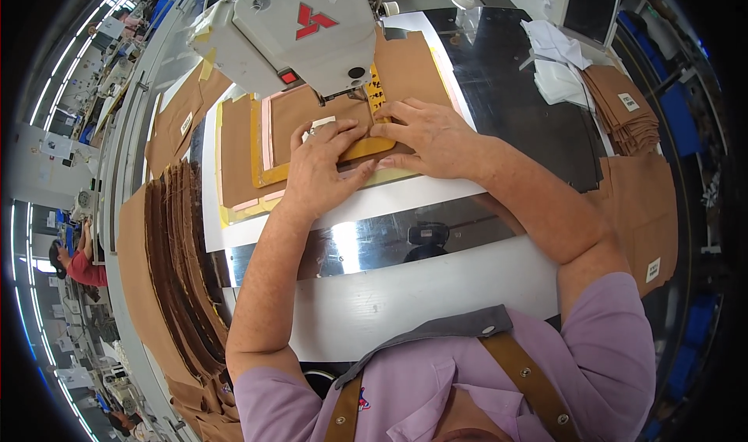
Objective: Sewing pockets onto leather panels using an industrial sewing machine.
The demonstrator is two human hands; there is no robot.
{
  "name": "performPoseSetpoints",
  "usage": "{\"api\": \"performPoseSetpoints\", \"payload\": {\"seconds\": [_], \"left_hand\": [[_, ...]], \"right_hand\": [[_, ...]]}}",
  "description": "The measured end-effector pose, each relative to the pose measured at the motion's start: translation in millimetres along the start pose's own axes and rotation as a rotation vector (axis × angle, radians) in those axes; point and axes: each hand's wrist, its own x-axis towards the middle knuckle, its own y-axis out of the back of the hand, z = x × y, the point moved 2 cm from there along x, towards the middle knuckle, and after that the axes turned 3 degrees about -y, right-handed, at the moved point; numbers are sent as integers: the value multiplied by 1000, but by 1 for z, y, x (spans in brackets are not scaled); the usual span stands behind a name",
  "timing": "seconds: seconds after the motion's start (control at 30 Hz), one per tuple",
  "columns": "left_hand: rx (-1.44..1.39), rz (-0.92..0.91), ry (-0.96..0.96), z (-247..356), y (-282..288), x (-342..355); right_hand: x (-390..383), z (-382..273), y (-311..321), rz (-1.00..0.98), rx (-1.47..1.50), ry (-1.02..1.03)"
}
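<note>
Both hands lie palm down on the brown cloth [312, 103], which sits inside a yellow frame [255, 150] just in front of the white sewing machine [304, 37]. The left hand [321, 165] is unclenched, its fingers reaching forward over the cloth and its thumb stretched toward the right hand. A small white label [318, 124] shows beside its fingers.

The right hand [432, 140] is unclenched too — its fingers lie slightly bent across the frame's near right corner, the thumb apart from them and pointing at the left thumb. The fingertips of the two hands come near each other.

A pink strip [267, 134] runs along the cloth's left side, within the frame. More brown cloth and a white sheet [209, 208] spread out beneath, on a shiny metal plate [327, 253].

To the left stands a thick row of brown pieces [167, 247]; to the right is a brown stack [619, 103], with larger brown panels [635, 208] nearer the person. White fabric [557, 60] lies beyond the stack, near a dark screen [592, 10]. Far left — a co-worker [82, 267] in red.
</note>
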Motion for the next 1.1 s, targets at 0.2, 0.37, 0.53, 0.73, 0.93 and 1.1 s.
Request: {"api": "performPoseSetpoints", "payload": {"seconds": [0.2,0.37,0.53,0.73,0.93,1.1], "left_hand": [[-6,56,12,-8,-4,6],[35,59,32,-15,-8,15],[-17,63,74,-23,-10,21],[15,134,52,-25,-10,17],[92,175,135,-35,9,-18],[93,291,325,-74,27,-60]], "right_hand": [[2,8,-4,14,-102,-65],[1,12,-3,66,-139,-73],[3,17,-7,49,-170,-116],[2,27,-12,28,-180,-202],[-2,31,-1,79,-258,-277],[-2,35,3,110,-243,-351]]}}
